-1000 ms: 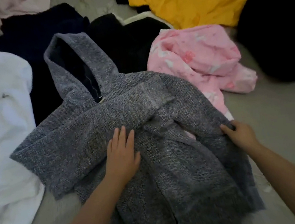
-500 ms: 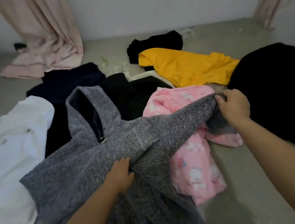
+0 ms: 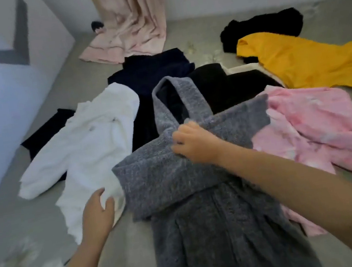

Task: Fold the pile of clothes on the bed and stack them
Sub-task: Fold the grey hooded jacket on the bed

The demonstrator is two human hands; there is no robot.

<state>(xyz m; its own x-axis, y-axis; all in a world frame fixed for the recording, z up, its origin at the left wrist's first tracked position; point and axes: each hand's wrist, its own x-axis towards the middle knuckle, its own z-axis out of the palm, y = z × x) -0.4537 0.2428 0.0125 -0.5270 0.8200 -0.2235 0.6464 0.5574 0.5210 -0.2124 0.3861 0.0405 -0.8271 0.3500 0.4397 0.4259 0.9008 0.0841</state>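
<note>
Right hand gripping grey hooded coat, left hand beside sleeve

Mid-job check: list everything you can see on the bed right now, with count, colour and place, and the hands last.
grey hooded sweater: 1, grey, centre near, sleeves folded across chest
white garment: 1, white, left of the sweater
navy garment: 1, dark navy, behind the sweater's hood
black garments: at least 2, black, one far right, one right of the hood
yellow garment: 1, mustard yellow, far right
pink garment: 1, pink patterned, right of the sweater
curtain: 1, pale pink, far end, pooling on the bed
bed: 1, grey-beige cover
left hand: open, over the white garment's edge
right hand: grips the folded sleeve
</note>
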